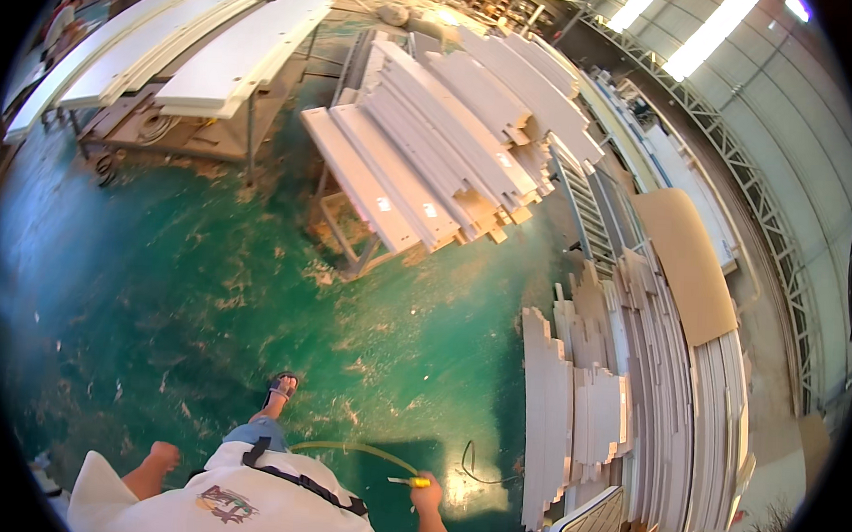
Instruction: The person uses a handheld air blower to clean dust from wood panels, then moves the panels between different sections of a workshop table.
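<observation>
My right hand is closed around a small yellow hand tool with a thin pale tip pointing left. From near the tool a thin yellow hose-like line arcs left toward my waist; its exact kind is hard to make out. My left hand hangs beside my body with its fingers curled in, and nothing shows in it. Both hands are over the green floor, apart from the boards.
Ahead, white boards lie stacked on a metal stand. More long white panels rest on tables at the far left. On the right are piles of pale strips and a brown sheet. A dark loop of cord lies on the floor.
</observation>
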The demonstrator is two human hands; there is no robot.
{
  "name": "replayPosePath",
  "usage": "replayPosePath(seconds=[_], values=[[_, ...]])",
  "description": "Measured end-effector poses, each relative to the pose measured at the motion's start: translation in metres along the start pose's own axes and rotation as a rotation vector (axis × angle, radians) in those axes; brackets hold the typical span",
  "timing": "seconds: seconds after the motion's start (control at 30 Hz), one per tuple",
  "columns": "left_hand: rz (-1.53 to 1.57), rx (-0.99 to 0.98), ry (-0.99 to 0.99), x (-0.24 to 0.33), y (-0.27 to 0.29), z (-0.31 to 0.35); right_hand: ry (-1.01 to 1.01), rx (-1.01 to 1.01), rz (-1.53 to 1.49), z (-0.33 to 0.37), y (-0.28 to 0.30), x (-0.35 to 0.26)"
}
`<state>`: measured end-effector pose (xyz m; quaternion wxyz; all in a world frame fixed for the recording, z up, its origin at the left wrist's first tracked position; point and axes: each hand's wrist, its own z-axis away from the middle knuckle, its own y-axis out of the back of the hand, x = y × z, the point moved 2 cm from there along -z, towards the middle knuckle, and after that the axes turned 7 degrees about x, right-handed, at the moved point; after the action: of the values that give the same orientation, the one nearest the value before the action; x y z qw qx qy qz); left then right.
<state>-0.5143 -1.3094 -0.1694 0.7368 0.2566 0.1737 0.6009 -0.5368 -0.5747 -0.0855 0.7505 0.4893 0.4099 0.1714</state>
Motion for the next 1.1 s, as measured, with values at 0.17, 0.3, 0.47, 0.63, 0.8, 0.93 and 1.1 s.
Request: replayPosePath(seconds=[0.17, 0.3, 0.47, 0.63, 0.8, 0.93, 1.1], values=[[-0.160, 0.079, 0.027, -0.041, 0.114, -0.107, -0.337, 0.091, 0.135, 0.055, 0.004, 0.048], [0.131, 0.514, -0.087, -0.024, 0.268, -0.263, -0.433, -0.113, 0.224, 0.048, -0.016, 0.120], [1.390, 0.529, -0.116, 0.102, 0.538, -0.353, -0.102, -0.090, 0.206, 0.018, 0.040, 0.098], [1.437, 0.480, -0.224, 0.248, 0.710, -0.367, -0.247, 0.233, -0.953, -0.115, 0.192, -0.037], [1.112, 0.424, -0.351, 0.392, 0.771, -0.406, -0.171, 0.156, -0.830, -0.216, 0.249, -0.047], [0.981, 0.491, -0.214, 0.424, 0.770, -0.413, -0.458, -0.190, -0.941, -0.290, 0.212, -0.042], [1.414, 0.323, 0.001, 0.414, 0.765, -0.440, -0.706, -0.501, -1.659, -0.396, 0.171, -0.144]])
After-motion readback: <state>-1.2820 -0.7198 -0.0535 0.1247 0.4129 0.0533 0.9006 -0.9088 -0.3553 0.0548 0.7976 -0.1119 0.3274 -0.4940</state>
